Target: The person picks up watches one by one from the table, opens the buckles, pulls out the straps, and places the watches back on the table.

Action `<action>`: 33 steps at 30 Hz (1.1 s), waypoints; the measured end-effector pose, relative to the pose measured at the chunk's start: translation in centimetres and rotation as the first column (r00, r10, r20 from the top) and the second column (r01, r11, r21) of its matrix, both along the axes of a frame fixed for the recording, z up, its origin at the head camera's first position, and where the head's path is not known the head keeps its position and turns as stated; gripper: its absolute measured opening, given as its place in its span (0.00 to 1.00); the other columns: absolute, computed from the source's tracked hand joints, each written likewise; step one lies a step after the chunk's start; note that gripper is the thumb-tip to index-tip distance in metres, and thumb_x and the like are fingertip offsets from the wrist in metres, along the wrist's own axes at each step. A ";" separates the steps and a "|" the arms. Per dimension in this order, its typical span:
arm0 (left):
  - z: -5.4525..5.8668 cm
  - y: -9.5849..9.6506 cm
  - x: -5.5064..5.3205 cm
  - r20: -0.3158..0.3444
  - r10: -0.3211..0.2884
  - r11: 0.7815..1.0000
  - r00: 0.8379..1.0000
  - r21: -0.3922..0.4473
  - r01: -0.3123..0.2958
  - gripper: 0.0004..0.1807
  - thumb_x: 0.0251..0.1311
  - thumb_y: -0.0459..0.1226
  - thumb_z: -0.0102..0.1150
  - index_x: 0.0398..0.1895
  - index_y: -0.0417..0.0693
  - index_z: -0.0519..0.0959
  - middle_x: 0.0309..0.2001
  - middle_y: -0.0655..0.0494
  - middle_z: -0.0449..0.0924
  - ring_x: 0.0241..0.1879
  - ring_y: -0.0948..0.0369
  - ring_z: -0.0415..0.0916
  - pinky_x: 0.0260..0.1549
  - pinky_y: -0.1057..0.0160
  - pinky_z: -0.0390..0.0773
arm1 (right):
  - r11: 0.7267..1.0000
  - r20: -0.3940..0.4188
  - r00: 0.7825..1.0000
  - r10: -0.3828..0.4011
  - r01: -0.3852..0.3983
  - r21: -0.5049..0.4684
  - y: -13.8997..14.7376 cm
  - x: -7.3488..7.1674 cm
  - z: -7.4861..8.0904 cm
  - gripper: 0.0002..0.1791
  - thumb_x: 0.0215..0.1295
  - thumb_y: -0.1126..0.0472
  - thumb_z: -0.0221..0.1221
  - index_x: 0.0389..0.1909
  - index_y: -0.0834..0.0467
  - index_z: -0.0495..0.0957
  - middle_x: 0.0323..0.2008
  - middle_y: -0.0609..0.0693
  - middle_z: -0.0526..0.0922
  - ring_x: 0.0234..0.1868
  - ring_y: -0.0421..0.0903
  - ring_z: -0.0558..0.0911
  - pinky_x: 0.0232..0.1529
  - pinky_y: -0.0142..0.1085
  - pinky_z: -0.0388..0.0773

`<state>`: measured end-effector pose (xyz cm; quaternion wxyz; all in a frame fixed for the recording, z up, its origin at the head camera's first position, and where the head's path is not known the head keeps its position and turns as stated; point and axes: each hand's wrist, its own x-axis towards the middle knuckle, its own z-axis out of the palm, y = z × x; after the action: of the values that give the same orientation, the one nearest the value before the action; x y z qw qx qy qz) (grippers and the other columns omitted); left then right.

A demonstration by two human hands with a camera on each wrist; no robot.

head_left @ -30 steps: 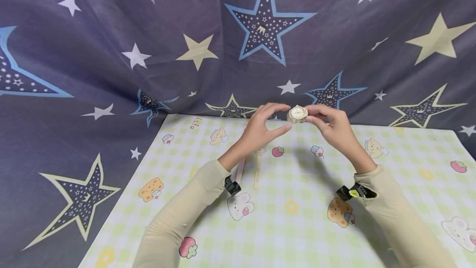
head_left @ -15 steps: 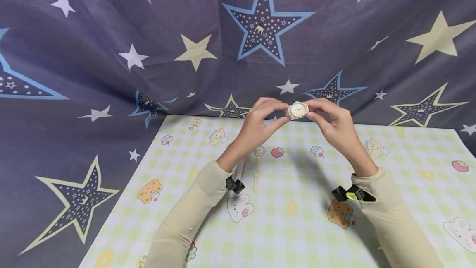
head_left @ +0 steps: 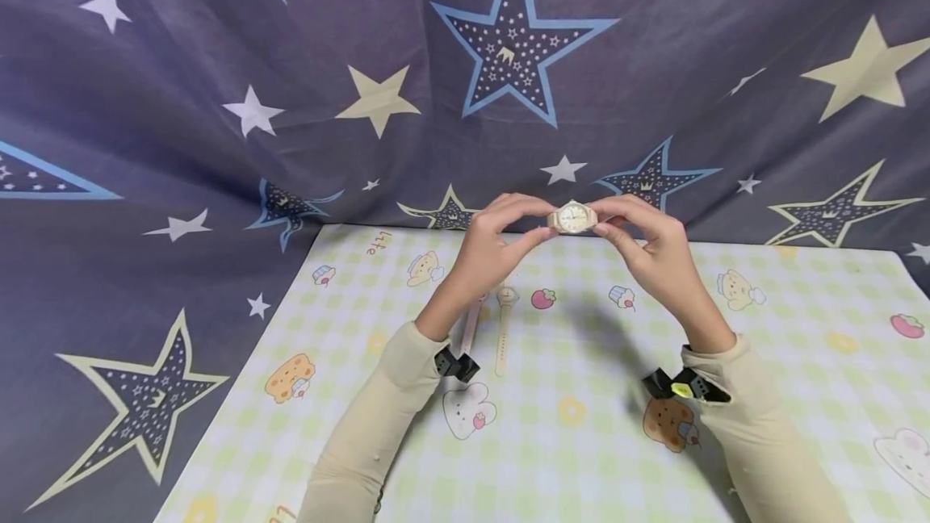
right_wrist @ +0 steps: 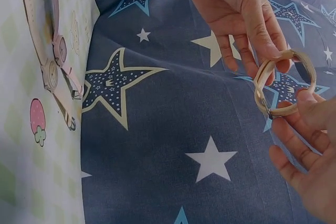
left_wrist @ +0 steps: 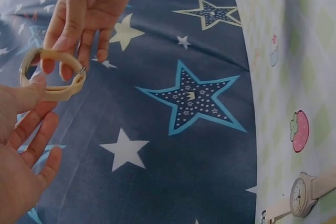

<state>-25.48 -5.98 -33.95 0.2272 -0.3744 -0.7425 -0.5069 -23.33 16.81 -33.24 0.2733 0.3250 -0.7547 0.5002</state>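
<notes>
Above the back edge of the table, a cream wristwatch (head_left: 572,217) is held up between both hands, its pale dial turned toward the head camera. My left hand (head_left: 488,242) pinches its left side with thumb and forefinger. On the opposite side my right hand (head_left: 649,240) pinches it the same way. In the left wrist view the strap (left_wrist: 64,96) forms a closed loop with a metal buckle (left_wrist: 81,72). The other fingers of both hands lie loosely beside the loop.
On the table lie a second cream watch (head_left: 502,337) and a pink watch (head_left: 471,326), side by side below my left hand. A green checked cloth (head_left: 603,458) with cartoon prints covers the table. Behind it hangs a dark curtain (head_left: 465,152) with stars.
My left fingers, apart from the watch one second ago, have come in and now pinch it. The watch has turned more toward the head camera and moved slightly left and up.
</notes>
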 end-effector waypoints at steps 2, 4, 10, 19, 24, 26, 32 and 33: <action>0.0 -0.2 -0.1 0.009 -0.015 1.000 1.000 0.018 0.015 0.13 0.59 0.32 0.71 0.48 0.42 0.87 0.49 0.49 0.86 0.55 0.57 0.80 0.67 0.62 0.71 | 1.000 -0.004 1.000 0.001 -0.001 0.010 0.0 0.0 -0.1 0.15 0.60 0.81 0.63 0.47 0.68 0.85 0.43 0.60 0.87 0.46 0.34 0.82 0.48 0.25 0.77; 0.0 -0.3 0.0 0.023 -0.031 0.999 0.999 0.034 0.030 0.13 0.59 0.31 0.71 0.47 0.41 0.87 0.49 0.48 0.86 0.54 0.57 0.80 0.63 0.62 0.75 | 1.000 -0.006 1.000 0.000 0.000 0.018 0.0 0.0 -0.1 0.15 0.60 0.81 0.63 0.46 0.68 0.85 0.44 0.60 0.87 0.46 0.34 0.81 0.48 0.25 0.77; 0.0 -0.4 0.1 0.072 -0.040 0.999 0.997 0.032 0.038 0.12 0.59 0.32 0.72 0.46 0.42 0.87 0.46 0.50 0.86 0.49 0.59 0.80 0.56 0.62 0.78 | 1.000 -0.006 1.000 -0.003 0.003 0.004 -0.2 0.3 -0.2 0.14 0.59 0.82 0.63 0.45 0.69 0.85 0.44 0.58 0.88 0.45 0.35 0.81 0.48 0.24 0.77; -0.5 -0.6 0.1 0.421 -0.101 0.994 0.901 0.004 0.109 0.17 0.64 0.35 0.68 0.56 0.46 0.83 0.44 0.49 0.88 0.45 0.61 0.83 0.49 0.61 0.80 | 1.000 -0.028 1.000 0.003 -0.003 0.003 -0.7 0.3 -0.3 0.15 0.60 0.81 0.63 0.46 0.67 0.86 0.44 0.61 0.87 0.46 0.37 0.81 0.49 0.27 0.77; -0.7 -0.2 0.0 0.595 -0.154 0.987 0.789 0.062 0.146 0.15 0.73 0.32 0.56 0.59 0.38 0.80 0.46 0.40 0.86 0.47 0.51 0.84 0.51 0.63 0.82 | 1.000 -0.064 0.998 0.008 -0.007 0.015 -0.9 0.4 -0.3 0.16 0.60 0.81 0.63 0.45 0.65 0.87 0.44 0.59 0.88 0.49 0.37 0.81 0.51 0.28 0.75; -0.6 0.0 0.2 0.652 -0.137 0.990 0.746 0.071 0.120 0.15 0.77 0.35 0.51 0.57 0.38 0.80 0.44 0.42 0.87 0.47 0.50 0.85 0.52 0.63 0.82 | 1.000 -0.083 0.997 0.009 -0.007 0.023 -1.0 0.4 -0.3 0.16 0.59 0.81 0.64 0.44 0.64 0.87 0.44 0.59 0.88 0.49 0.37 0.81 0.51 0.27 0.74; -0.2 0.0 0.5 0.791 -0.127 0.992 0.599 0.090 0.092 0.25 0.79 0.50 0.46 0.44 0.38 0.85 0.30 0.59 0.89 0.39 0.59 0.88 0.57 0.55 0.81 | 0.998 -0.155 0.987 0.050 -0.041 0.057 -1.0 0.3 -0.4 0.17 0.56 0.83 0.65 0.44 0.66 0.87 0.44 0.60 0.88 0.49 0.41 0.81 0.53 0.29 0.73; -0.1 0.0 0.5 0.803 -0.131 0.991 0.582 0.096 0.090 0.26 0.78 0.51 0.47 0.43 0.37 0.85 0.29 0.61 0.88 0.37 0.60 0.87 0.58 0.53 0.80 | 0.997 -0.164 0.985 0.057 -0.047 0.065 -1.0 0.3 -0.4 0.17 0.55 0.83 0.65 0.44 0.66 0.87 0.44 0.60 0.88 0.49 0.42 0.81 0.53 0.29 0.73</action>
<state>-24.99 -6.01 -34.08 -0.1576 -0.1442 -0.7285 -0.6509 -23.00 15.78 -33.64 0.3121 0.3931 -0.7354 0.4552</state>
